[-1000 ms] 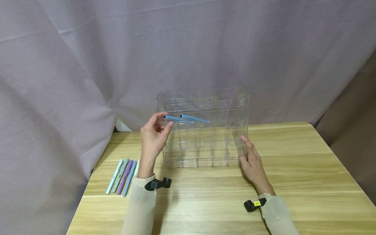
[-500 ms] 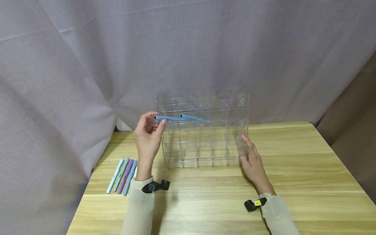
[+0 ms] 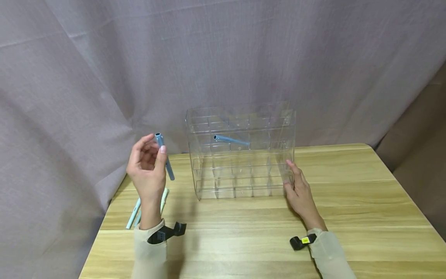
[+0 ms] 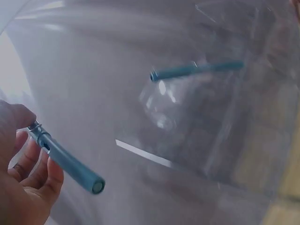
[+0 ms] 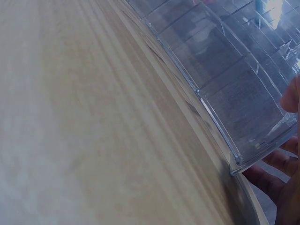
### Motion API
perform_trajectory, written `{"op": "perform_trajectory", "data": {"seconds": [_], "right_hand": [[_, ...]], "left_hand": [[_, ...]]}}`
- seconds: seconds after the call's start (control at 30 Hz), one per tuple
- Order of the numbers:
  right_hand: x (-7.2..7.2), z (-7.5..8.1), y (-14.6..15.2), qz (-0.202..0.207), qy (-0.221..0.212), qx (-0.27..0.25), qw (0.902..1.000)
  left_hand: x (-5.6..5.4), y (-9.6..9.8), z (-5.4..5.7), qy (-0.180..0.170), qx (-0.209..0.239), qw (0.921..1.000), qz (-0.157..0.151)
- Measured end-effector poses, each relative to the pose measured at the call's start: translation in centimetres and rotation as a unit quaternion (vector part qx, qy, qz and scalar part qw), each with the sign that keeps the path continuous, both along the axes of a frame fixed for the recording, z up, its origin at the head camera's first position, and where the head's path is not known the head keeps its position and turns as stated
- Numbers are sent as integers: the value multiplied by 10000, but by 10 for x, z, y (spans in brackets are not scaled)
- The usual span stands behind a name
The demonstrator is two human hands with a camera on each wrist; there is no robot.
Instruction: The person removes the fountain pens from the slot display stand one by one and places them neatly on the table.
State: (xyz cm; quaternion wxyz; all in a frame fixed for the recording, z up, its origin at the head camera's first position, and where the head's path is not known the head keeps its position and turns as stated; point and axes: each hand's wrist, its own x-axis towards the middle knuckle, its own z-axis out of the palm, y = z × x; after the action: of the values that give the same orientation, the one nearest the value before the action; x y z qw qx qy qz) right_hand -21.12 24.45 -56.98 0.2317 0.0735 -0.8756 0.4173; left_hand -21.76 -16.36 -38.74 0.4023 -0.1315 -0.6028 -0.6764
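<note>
My left hand (image 3: 148,170) pinches a blue pen (image 3: 169,170) between thumb and fingers, in the air left of a clear plastic organizer (image 3: 240,191). The pen tilts, its upper end at the fingertips; in the left wrist view this pen (image 4: 75,171) points away from the palm. Another blue pen (image 3: 231,140) lies across a compartment in the organizer's upper part. My right hand (image 3: 301,195) holds the organizer's right side near the bottom. In the right wrist view the thumb (image 5: 291,96) is on one side of the wall and fingers (image 5: 267,183) on the other.
On the wooden table (image 3: 244,240), a mint pen (image 3: 133,215) and a pale green pen (image 3: 163,201) lie at the left, partly behind my left hand and wrist. A grey curtain (image 3: 223,58) hangs behind the table.
My left hand has drawn the blue pen leftward out of the organizer and turned it from nearly level to steep. The right hand and the other blue pen have stayed put.
</note>
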Motion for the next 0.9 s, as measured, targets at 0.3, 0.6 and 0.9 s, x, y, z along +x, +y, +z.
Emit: {"op": "perform_trajectory", "data": {"seconds": [0.3,0.6,0.9], "right_hand": [[1,0,-4,27,45,-46,10000],[2,2,-5,46,60,-67,9999],[1,3,-5,41,-32,-54,10000]], "left_hand": [[14,-47,-38,-857,-367,9950,353],[28,-105,-83,-1782,-1341,9676,1182],[38,-143,-124,-2835,-2325,9149,1689]]}}
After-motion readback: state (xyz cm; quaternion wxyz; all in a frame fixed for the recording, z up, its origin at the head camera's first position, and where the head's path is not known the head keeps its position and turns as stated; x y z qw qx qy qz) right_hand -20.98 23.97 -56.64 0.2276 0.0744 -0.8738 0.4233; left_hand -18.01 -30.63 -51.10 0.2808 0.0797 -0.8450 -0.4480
